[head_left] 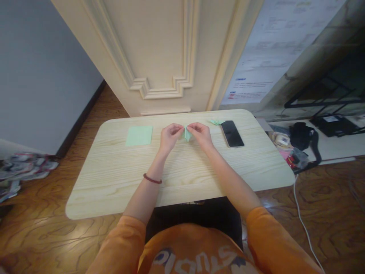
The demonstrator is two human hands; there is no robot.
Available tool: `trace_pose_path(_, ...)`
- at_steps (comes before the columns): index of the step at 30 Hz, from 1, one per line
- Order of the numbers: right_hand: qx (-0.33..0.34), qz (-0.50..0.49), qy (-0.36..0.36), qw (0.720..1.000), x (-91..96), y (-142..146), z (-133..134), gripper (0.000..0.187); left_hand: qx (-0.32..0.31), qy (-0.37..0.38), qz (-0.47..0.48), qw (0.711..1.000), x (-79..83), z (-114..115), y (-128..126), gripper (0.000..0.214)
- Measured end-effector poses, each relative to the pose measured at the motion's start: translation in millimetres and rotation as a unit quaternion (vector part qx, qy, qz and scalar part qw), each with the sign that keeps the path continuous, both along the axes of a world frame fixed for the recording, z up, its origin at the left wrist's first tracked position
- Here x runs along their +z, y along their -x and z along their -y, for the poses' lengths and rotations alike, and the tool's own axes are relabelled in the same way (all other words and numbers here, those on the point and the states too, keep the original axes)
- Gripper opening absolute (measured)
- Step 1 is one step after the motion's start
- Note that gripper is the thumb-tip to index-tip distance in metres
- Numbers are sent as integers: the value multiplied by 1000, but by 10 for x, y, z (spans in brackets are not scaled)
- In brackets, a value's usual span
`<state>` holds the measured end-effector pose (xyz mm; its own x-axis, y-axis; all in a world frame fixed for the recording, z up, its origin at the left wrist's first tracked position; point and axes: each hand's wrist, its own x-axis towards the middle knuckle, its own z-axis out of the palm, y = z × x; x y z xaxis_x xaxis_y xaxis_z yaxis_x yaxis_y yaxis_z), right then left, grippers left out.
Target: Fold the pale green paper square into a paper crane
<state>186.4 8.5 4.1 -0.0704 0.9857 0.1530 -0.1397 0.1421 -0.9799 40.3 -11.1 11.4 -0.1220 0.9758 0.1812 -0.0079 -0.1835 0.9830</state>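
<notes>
Between my two hands, over the far middle of the table, is a small folded piece of green paper. My left hand pinches its left side with thumb and forefinger. On the other side my right hand grips the paper the same way, and the lower tip points down toward me. A flat stack of green square paper lies left of my left hand. To the right, a folded green paper figure with pointed ends rests against the corner of a dark-screened phone.
The pale wood-grain table has rounded corners and stands against a cream panelled door. Right of it, a low shelf holds a black bag and small items. A white cable runs down to the floor.
</notes>
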Motion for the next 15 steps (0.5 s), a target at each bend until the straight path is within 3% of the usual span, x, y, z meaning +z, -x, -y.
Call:
trace_pose_path(12, 27, 0, 15, 1000, 27, -30, 16, 33, -45, -2, 16, 999, 13, 28, 49, 41)
trace_pose_path(15, 27, 1, 14, 1000, 31, -33, 15, 34, -58, -8, 10, 998, 26, 33, 53, 37)
